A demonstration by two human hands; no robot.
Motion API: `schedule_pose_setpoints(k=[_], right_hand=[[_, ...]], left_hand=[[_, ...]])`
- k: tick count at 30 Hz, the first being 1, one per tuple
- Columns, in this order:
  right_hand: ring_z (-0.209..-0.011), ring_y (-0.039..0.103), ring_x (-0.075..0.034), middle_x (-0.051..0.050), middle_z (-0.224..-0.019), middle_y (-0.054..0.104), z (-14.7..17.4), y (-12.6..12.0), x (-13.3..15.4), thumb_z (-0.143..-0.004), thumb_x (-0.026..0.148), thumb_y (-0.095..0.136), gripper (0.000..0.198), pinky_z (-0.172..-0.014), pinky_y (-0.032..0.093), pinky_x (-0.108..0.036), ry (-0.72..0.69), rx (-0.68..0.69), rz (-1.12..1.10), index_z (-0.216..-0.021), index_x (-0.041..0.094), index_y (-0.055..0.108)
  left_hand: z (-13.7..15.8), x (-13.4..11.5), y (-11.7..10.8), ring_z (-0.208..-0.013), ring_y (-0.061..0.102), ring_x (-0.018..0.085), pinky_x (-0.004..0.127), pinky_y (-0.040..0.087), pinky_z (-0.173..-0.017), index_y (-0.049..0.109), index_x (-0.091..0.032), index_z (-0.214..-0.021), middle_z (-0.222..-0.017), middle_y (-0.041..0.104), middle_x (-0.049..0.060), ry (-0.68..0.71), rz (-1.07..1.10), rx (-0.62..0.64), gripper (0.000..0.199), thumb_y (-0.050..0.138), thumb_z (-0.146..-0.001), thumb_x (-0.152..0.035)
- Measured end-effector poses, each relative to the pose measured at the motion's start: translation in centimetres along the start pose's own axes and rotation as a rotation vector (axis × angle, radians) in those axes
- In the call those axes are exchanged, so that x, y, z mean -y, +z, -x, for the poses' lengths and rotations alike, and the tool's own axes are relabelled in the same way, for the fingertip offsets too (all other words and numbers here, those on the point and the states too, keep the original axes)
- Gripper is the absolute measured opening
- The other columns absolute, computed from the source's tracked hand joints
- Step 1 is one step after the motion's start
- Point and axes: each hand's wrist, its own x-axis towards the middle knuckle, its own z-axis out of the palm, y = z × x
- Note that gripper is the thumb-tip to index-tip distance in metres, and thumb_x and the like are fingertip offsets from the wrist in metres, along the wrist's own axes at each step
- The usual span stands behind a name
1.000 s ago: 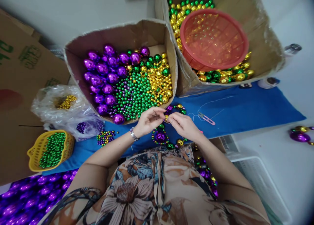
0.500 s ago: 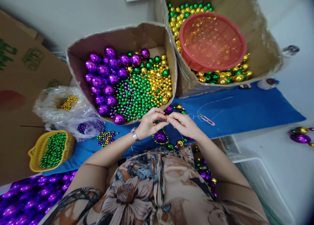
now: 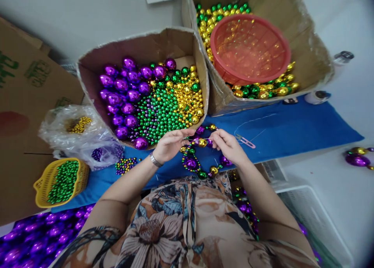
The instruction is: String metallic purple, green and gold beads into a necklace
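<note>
A thin pale thread (image 3: pixel 207 138) runs taut between my two hands above the blue cloth. My left hand (image 3: pixel 172 145), with a metal watch at the wrist, pinches one end near the front edge of the bead box. The other end is pinched by my right hand (image 3: pixel 227 144), its fingers curled. Just below lies a bead necklace (image 3: pixel 191 163) of purple, gold and green beads, loosely looped; the thread passes in front of part of it. Pink-handled thread snips (image 3: pixel 247 141) lie to the right of my right hand, with loose thread around them.
A cardboard box (image 3: pixel 206 84) of sorted beads stands ahead. Behind it on the right, a larger box (image 3: pixel 318 57) holds beads and a red basket (image 3: pixel 251 78). A yellow basket (image 3: pixel 41 186) of green beads and plastic bags (image 3: pixel 58 125) are at left. Loose small beads (image 3: pixel 127 165) lie nearby.
My hands, close together around a gold bead before, have drawn apart sideways. The thread is now stretched between them. The necklace lies almost where it was.
</note>
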Motion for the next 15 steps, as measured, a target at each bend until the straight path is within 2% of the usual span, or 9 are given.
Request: schedule_pose_setpoints(k=[2,4,6,7,9,11,13,15], right_hand=[[-0.061,0.052,-0.01,-0.001,-0.08,0.062,0.4,1.0,-0.7,-0.093,0.054,0.047,0.033,-0.051,0.038,-0.022,0.102,-0.071,-0.316,-0.086,0.022,0.052],[-0.066,0.054,-0.01,-0.004,-0.099,0.066,0.7,2.0,-0.9,-0.089,0.058,0.051,0.037,-0.049,0.037,-0.022,0.148,-0.138,-0.575,-0.081,0.023,0.045],[-0.066,0.053,-0.01,-0.004,-0.113,0.064,0.8,2.9,-0.6,-0.086,0.061,0.054,0.041,-0.047,0.035,-0.021,0.169,-0.168,-0.74,-0.078,0.023,0.039],[-0.062,0.049,-0.009,-0.004,-0.114,0.064,0.8,3.2,-0.4,-0.086,0.062,0.054,0.042,-0.045,0.033,-0.021,0.178,-0.171,-0.791,-0.078,0.024,0.037],[-0.05,0.038,-0.007,-0.001,-0.098,0.064,0.8,3.6,0.0,-0.088,0.062,0.05,0.043,-0.041,0.027,-0.02,0.197,-0.153,-0.843,-0.078,0.024,0.033],[-0.045,0.027,-0.008,0.004,-0.071,0.053,0.9,3.8,0.1,-0.091,0.062,0.044,0.042,-0.04,0.025,-0.02,0.193,-0.132,-0.837,-0.077,0.025,0.031],[-0.046,0.025,-0.01,0.007,-0.059,0.033,1.0,3.9,0.0,-0.092,0.061,0.04,0.041,-0.042,0.027,-0.021,0.173,-0.123,-0.79,-0.076,0.026,0.028],[-0.048,0.026,-0.012,0.007,-0.059,0.023,1.2,3.9,-0.2,-0.093,0.059,0.04,0.04,-0.044,0.028,-0.022,0.155,-0.121,-0.745,-0.076,0.026,0.027]], left_hand=[[-0.1,0.1,-0.1,-0.12,0.057,0.027,0.037,0.051,-0.087,0.053,-0.016,-0.057,-0.119,0.067,0.011,0.008,0.037,-0.02,0.033,0.076,-0.069,-0.036],[-0.2,0.2,0.1,-0.123,0.056,0.028,0.041,0.05,-0.09,0.048,-0.016,-0.054,-0.121,0.067,0.009,0.026,0.04,-0.034,0.039,0.076,-0.068,-0.039],[-0.4,0.4,0.5,-0.124,0.056,0.028,0.043,0.049,-0.094,0.045,-0.016,-0.054,-0.119,0.068,0.008,0.052,0.027,-0.033,0.042,0.076,-0.069,-0.04],[-0.6,0.4,0.7,-0.123,0.057,0.028,0.044,0.048,-0.097,0.045,-0.016,-0.054,-0.117,0.069,0.008,0.063,0.027,-0.025,0.042,0.076,-0.069,-0.04],[-1.0,0.5,1.3,-0.118,0.06,0.027,0.047,0.046,-0.101,0.046,-0.017,-0.057,-0.104,0.071,0.007,0.07,0.061,-0.002,0.042,0.078,-0.069,-0.041],[-1.5,0.6,1.7,-0.099,0.066,0.023,0.048,0.048,-0.099,0.047,-0.018,-0.06,-0.082,0.067,0.003,0.068,0.117,-0.007,0.042,0.078,-0.07,-0.044],[-2.1,0.7,1.9,-0.072,0.062,0.014,0.045,0.054,-0.09,0.046,-0.019,-0.065,-0.064,0.054,-0.003,0.072,0.146,-0.041,0.04,0.075,-0.074,-0.045],[-2.5,0.8,1.9,-0.056,0.049,0.008,0.035,0.056,-0.074,0.044,-0.019,-0.066,-0.058,0.042,-0.006,0.081,0.144,-0.072,0.039,0.072,-0.079,-0.042]])
